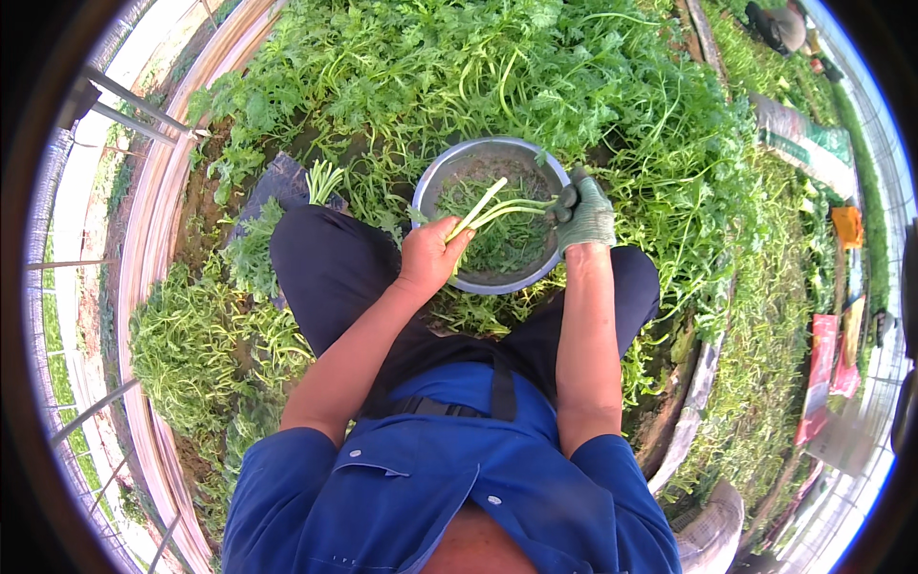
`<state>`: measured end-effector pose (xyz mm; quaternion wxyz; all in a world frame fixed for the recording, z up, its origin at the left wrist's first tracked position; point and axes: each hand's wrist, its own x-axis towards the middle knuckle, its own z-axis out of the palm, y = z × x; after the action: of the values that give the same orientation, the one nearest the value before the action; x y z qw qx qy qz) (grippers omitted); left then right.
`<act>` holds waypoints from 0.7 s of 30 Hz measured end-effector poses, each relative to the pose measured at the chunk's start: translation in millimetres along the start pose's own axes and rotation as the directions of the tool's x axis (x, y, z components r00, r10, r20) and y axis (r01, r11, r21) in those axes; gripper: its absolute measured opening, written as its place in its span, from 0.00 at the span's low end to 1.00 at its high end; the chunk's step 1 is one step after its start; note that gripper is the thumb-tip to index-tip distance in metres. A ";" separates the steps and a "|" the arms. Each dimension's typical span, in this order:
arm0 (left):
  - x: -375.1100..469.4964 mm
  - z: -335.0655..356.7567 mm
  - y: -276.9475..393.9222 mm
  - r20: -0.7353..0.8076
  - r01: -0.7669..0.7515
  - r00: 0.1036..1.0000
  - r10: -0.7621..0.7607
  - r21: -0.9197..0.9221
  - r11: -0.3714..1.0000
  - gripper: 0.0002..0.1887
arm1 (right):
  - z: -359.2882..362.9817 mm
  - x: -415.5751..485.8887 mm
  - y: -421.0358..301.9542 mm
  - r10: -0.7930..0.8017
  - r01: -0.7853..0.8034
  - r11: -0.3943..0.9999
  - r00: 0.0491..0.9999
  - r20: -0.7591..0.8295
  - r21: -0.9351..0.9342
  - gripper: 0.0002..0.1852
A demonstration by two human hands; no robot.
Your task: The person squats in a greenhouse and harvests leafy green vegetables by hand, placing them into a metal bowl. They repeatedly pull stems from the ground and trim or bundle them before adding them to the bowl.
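Several pale green leafy-vegetable stems (488, 209) are gripped in my bare left hand (432, 252), with their cut ends pointing up and right. My right hand (589, 214), in a green knit glove with dark fingertips, pinches some of the same stems at their right end. Both hands are over a round metal basin (495, 288) between my knees. Loose green leaf scraps (518, 252) and some soil-like debris lie inside it. By my left knee, a bundle of cut stems (324, 181) rests on a dark sheet (269, 185), its leaves hanging toward me.
Dense leafy greens (430, 64) grow beyond the basin. Plastic sheeting (154, 237) and metal poles (140, 115) border the left side. At right are a white-green sack (810, 147), an orange object (848, 227) and red packaging (816, 380). Another person (778, 29) is partly visible far right.
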<state>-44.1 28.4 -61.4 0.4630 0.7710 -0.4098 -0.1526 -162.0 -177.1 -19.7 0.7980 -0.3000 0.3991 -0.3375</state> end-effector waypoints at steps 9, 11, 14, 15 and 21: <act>8.4 -5.4 1.9 0.028 0.253 0.964 -0.264 -0.394 0.883 0.10 | -24.2 -7.4 3.6 0.040 -0.005 0.788 0.998 0.044 -0.616 0.22; 7.0 -4.8 6.8 0.029 0.241 0.968 -0.249 -0.387 0.890 0.10 | -16.1 -11.8 17.1 0.078 -0.002 0.844 0.990 0.118 -0.537 0.27; 3.7 -5.0 12.1 0.019 0.217 0.975 -0.223 -0.334 0.917 0.10 | -9.3 -7.1 28.5 0.036 0.100 0.863 0.966 0.257 -0.496 0.23; 2.9 -5.8 13.0 0.019 0.214 0.976 -0.219 -0.311 0.926 0.10 | -7.8 -2.8 31.4 -0.048 0.209 0.790 0.958 0.283 -0.576 0.21; -1.8 -10.9 14.4 0.048 0.210 0.977 -0.206 -0.324 0.922 0.10 | -19.1 18.4 34.0 -0.101 0.306 0.762 0.927 0.362 -0.571 0.14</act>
<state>-45.6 32.8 -43.8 0.5630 0.7215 -0.2977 -0.2718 -159.5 -175.4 -62.8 0.6657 -0.6355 0.3217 -0.2223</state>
